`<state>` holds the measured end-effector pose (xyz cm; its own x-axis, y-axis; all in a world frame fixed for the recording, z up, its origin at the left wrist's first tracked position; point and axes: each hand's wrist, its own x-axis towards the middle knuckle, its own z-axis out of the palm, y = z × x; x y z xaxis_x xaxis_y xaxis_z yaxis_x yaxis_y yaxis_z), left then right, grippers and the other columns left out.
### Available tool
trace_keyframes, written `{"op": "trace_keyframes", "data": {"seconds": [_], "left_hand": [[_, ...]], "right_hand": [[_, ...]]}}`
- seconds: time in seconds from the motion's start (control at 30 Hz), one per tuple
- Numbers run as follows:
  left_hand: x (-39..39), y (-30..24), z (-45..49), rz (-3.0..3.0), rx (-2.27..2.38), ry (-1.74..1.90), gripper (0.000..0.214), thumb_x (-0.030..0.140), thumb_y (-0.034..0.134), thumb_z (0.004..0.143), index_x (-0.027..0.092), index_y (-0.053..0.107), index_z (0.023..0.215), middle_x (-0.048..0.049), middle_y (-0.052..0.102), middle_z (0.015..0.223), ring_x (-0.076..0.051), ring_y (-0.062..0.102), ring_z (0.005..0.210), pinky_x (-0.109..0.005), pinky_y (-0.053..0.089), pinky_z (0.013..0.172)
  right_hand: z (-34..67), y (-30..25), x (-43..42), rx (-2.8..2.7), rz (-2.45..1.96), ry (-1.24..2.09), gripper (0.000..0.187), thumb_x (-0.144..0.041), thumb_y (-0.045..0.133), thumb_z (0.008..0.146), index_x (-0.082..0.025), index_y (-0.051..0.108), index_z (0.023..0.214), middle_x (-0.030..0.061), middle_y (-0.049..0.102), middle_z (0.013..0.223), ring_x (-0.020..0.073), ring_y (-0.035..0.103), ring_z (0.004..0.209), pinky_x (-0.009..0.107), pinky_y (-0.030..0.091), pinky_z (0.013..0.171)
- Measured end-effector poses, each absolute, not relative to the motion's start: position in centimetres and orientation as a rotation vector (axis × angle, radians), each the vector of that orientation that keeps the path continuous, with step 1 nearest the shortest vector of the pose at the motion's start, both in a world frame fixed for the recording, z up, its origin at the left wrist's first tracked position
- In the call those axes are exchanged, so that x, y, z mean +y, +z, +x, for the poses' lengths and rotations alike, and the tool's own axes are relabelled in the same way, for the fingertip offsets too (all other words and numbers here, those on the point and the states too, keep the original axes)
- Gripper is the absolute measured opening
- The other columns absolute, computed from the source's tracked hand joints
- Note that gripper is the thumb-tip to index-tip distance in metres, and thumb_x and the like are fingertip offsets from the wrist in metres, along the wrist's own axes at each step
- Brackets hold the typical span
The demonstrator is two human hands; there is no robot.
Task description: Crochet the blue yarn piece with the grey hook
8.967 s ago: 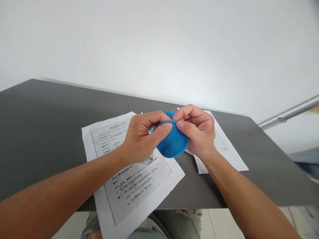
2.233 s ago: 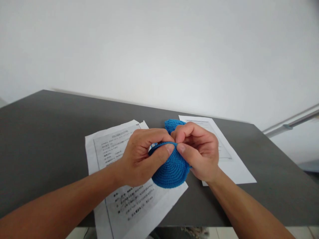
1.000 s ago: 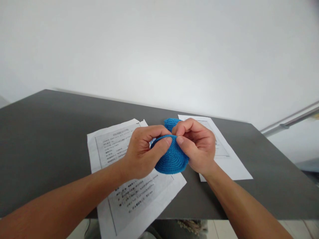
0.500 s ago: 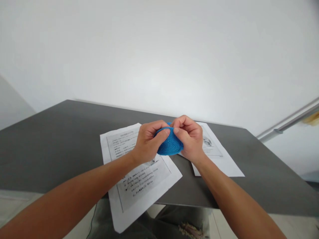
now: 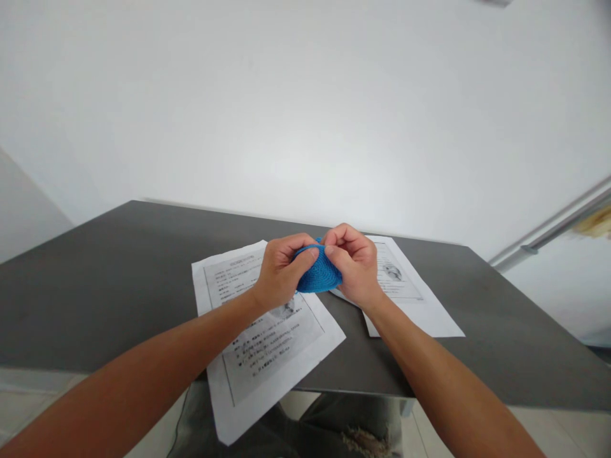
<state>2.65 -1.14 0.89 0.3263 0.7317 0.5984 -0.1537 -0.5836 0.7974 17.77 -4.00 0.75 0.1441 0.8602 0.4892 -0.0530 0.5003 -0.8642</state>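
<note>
Printed sheet (image 5: 267, 375) overhangs near edge of surface (image 5: 119, 286); above it, L hand (image 5: 284, 270) & R hand (image 5: 356, 264) fingers both clamped on upper rim of blue crochet pc (image 5: 318, 275). Rounds done, rim prob. WIP; can't tell amt left.

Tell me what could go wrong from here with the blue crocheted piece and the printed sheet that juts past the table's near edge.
The left hand and right hand pinch the blue crocheted piece at its upper edge, so uneven pulling might stretch it.

The printed sheet overhangs the table, and the left forearm crosses above it; a brush could knock it off.
</note>
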Motion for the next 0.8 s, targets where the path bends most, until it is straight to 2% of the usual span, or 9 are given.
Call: {"op": "trace_keyframes", "data": {"seconds": [0.57, 0.8], "left_hand": [[-5.6, 4.0, 2.3, 1.797, 0.437, 1.419, 0.030, 0.032, 0.063, 0.089, 0.018, 0.060, 0.063, 0.0040, 0.049, 0.057, -0.010, 0.040, 0.054, -0.026, 0.034, 0.054], [-3.6, 4.5, 2.4, 1.801, 0.483, 1.453, 0.026, 0.034, 0.065, 0.086, 0.018, 0.064, 0.066, 0.0047, 0.047, 0.055, -0.011, 0.037, 0.054, -0.026, 0.034, 0.054]], "right_hand": [[16.7, 3.6, -8.3, -1.261, -0.718, 0.705, 0.011, -0.027, 0.072, 0.075, -0.024, 0.062, 0.071, -0.0047, 0.056, 0.061, 0.0124, 0.044, 0.056, 0.027, 0.033, 0.052], [16.9, 4.0, -6.0, -1.250, -0.711, 0.748, 0.012, -0.028, 0.073, 0.075, -0.023, 0.062, 0.072, -0.0062, 0.055, 0.061, 0.0102, 0.040, 0.053, 0.026, 0.030, 0.050]]}}
